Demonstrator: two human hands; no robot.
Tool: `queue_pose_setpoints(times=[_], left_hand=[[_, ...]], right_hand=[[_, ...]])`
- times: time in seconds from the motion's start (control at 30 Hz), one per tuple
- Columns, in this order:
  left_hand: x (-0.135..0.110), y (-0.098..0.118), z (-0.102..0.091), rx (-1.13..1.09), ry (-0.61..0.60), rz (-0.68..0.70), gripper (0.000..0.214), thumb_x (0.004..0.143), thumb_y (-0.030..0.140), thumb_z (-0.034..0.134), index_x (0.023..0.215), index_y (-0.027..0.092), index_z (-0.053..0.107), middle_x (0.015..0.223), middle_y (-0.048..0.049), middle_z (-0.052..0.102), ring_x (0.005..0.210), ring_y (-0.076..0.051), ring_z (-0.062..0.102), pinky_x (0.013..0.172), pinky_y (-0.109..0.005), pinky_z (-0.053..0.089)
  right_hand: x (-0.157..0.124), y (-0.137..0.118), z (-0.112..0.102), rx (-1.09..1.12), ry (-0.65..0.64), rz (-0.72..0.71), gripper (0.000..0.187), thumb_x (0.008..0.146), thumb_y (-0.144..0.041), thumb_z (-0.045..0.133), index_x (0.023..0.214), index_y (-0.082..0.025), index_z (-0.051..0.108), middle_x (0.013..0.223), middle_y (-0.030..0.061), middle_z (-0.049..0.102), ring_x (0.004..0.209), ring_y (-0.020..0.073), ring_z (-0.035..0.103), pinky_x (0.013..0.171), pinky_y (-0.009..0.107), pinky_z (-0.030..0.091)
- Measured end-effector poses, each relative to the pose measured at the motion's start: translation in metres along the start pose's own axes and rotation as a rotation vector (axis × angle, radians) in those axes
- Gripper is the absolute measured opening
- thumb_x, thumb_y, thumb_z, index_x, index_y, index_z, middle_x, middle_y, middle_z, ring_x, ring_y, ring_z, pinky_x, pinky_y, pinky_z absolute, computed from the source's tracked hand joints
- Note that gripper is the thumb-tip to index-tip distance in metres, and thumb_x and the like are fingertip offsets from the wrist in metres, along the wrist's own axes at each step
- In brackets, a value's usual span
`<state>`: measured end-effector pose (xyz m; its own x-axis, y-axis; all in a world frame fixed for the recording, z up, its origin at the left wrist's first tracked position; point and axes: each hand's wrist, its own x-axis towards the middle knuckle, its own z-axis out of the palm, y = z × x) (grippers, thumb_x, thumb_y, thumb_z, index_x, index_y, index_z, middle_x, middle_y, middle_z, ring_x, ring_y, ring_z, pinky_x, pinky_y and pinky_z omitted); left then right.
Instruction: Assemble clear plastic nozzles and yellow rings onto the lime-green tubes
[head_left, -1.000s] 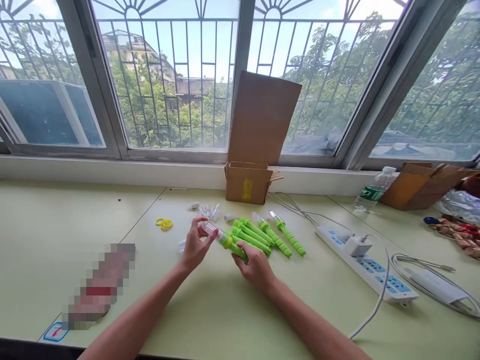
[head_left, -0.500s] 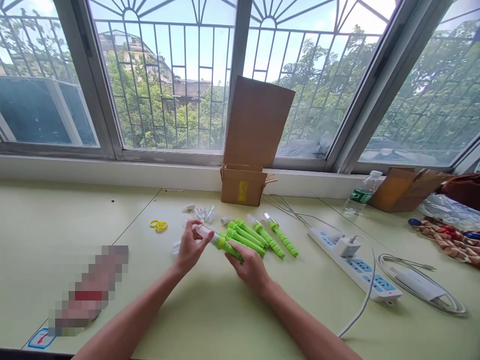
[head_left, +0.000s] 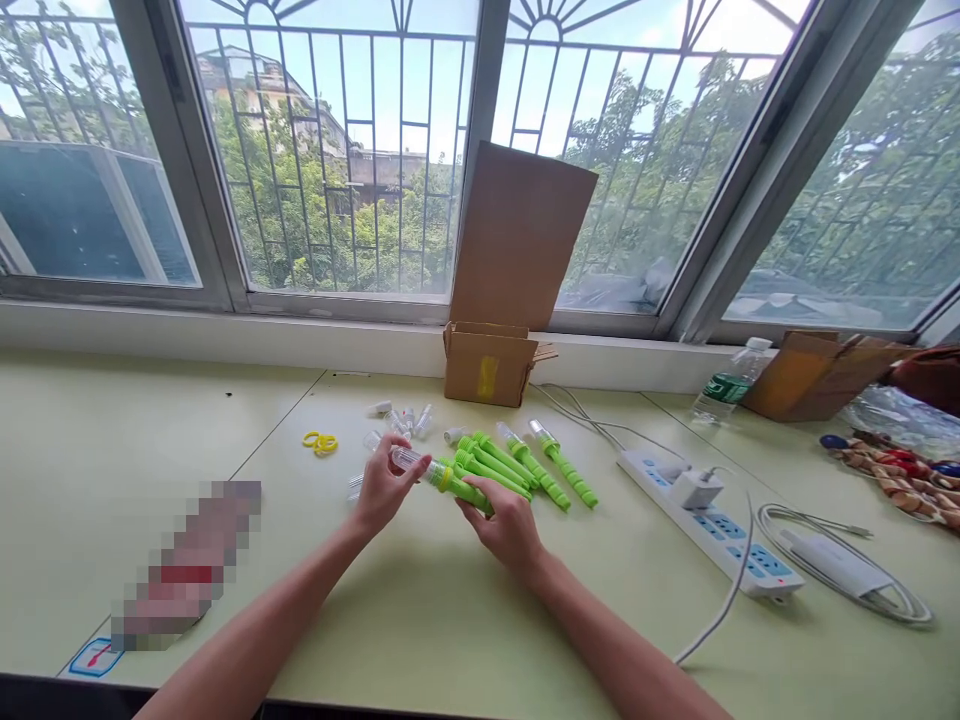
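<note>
Between my hands is a green plastic tube (head_left: 469, 491) with a yellow ring (head_left: 445, 479) and a clear plastic cap (head_left: 414, 461) at its left end. My left hand (head_left: 382, 487) is closed around the clear cap. The green part sits in the closed fingers of my right hand (head_left: 506, 522). Just behind lie several loose green tubes (head_left: 491, 470), and two more green tubes with clear caps (head_left: 541, 477) rest to their right. Small clear caps (head_left: 424, 421) are scattered beyond my left hand. Yellow rings (head_left: 321, 443) lie further left.
A cardboard box (head_left: 486, 370) with a raised flap stands against the window wall. On the right are a power strip (head_left: 709, 530), a coiled white cable (head_left: 840, 565), a water bottle (head_left: 727, 385) and another box (head_left: 810, 375). A blurred item (head_left: 187, 570) lies at left.
The view has shifted slightly. Both hands keep their hold on the capped green tube, with hardly any movement against the table.
</note>
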<state>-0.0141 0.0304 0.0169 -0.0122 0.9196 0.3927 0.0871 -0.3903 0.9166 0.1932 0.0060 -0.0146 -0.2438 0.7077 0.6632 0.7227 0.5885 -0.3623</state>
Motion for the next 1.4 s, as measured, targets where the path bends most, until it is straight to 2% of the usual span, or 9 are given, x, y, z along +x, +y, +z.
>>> queue_pose_setpoints(times=[0.13, 0.37, 0.5, 0.67, 0.9, 1.03, 1.2, 1.4], left_hand=[[0.000, 0.002, 0.000, -0.022, 0.002, -0.031, 0.039, 0.074, 0.046, 0.070, 0.084, 0.019, 0.043, 0.062, 0.0049, 0.058, 0.053, -0.011, 0.058, 0.050, -0.022, 0.051], [-0.001, 0.002, -0.001, -0.003, -0.016, -0.047, 0.039, 0.075, 0.047, 0.069, 0.084, 0.019, 0.044, 0.062, 0.0031, 0.062, 0.049, -0.012, 0.060, 0.045, -0.020, 0.048], [0.000, 0.000, -0.002, 0.034, -0.001, -0.044, 0.037, 0.076, 0.048, 0.067, 0.085, 0.019, 0.046, 0.060, 0.0035, 0.062, 0.046, -0.011, 0.059, 0.043, -0.019, 0.045], [0.000, -0.002, -0.003, 0.054, 0.033, -0.048, 0.037, 0.076, 0.049, 0.067, 0.084, 0.019, 0.047, 0.056, 0.0052, 0.058, 0.044, -0.011, 0.058, 0.042, -0.019, 0.044], [0.001, -0.007, -0.003, 0.056, 0.059, -0.043, 0.037, 0.078, 0.050, 0.065, 0.086, 0.019, 0.047, 0.057, 0.0051, 0.058, 0.045, -0.011, 0.058, 0.043, -0.019, 0.044], [0.001, -0.008, -0.003, 0.053, 0.061, -0.046, 0.037, 0.078, 0.050, 0.065, 0.087, 0.019, 0.048, 0.057, 0.0049, 0.058, 0.045, -0.011, 0.058, 0.043, -0.019, 0.045], [0.001, -0.006, -0.003, 0.042, 0.072, -0.043, 0.038, 0.077, 0.051, 0.065, 0.086, 0.019, 0.048, 0.058, 0.0044, 0.058, 0.044, -0.011, 0.058, 0.042, -0.019, 0.045], [0.000, -0.007, -0.002, 0.048, 0.079, -0.043, 0.039, 0.076, 0.052, 0.066, 0.085, 0.018, 0.048, 0.058, 0.0044, 0.058, 0.045, -0.012, 0.059, 0.042, -0.019, 0.046]], right_hand=[[0.000, 0.000, 0.000, -0.013, 0.015, -0.014, 0.025, 0.087, -0.035, 0.058, 0.106, -0.020, 0.064, 0.100, 0.0068, 0.074, 0.083, 0.0223, 0.071, 0.065, 0.029, 0.055], [0.000, 0.000, -0.001, -0.030, 0.001, -0.035, 0.027, 0.086, -0.036, 0.060, 0.109, -0.020, 0.061, 0.096, 0.0072, 0.073, 0.070, 0.0202, 0.070, 0.056, 0.028, 0.052], [0.001, 0.000, -0.004, -0.030, -0.030, -0.098, 0.027, 0.086, -0.031, 0.060, 0.109, -0.019, 0.057, 0.091, 0.0079, 0.069, 0.076, 0.0207, 0.067, 0.061, 0.028, 0.052], [0.001, -0.002, -0.004, -0.037, -0.033, -0.102, 0.013, 0.086, -0.027, 0.058, 0.096, -0.019, 0.056, 0.085, 0.0063, 0.064, 0.072, 0.0190, 0.064, 0.062, 0.028, 0.050], [0.001, -0.004, -0.006, -0.109, -0.070, -0.108, 0.023, 0.093, -0.036, 0.051, 0.109, -0.021, 0.059, 0.089, 0.0071, 0.069, 0.075, 0.0207, 0.066, 0.061, 0.028, 0.048], [0.002, -0.005, -0.007, -0.033, -0.085, -0.118, 0.031, 0.088, -0.039, 0.058, 0.112, -0.019, 0.055, 0.096, 0.0088, 0.068, 0.081, 0.0217, 0.066, 0.067, 0.030, 0.050], [0.002, -0.007, -0.010, -0.034, -0.079, -0.092, 0.017, 0.089, -0.034, 0.055, 0.098, -0.020, 0.057, 0.086, 0.0061, 0.067, 0.072, 0.0191, 0.065, 0.063, 0.028, 0.049], [0.003, -0.007, -0.010, -0.089, -0.114, -0.085, 0.024, 0.095, -0.034, 0.046, 0.107, -0.020, 0.060, 0.088, 0.0071, 0.070, 0.074, 0.0195, 0.066, 0.062, 0.028, 0.048]])
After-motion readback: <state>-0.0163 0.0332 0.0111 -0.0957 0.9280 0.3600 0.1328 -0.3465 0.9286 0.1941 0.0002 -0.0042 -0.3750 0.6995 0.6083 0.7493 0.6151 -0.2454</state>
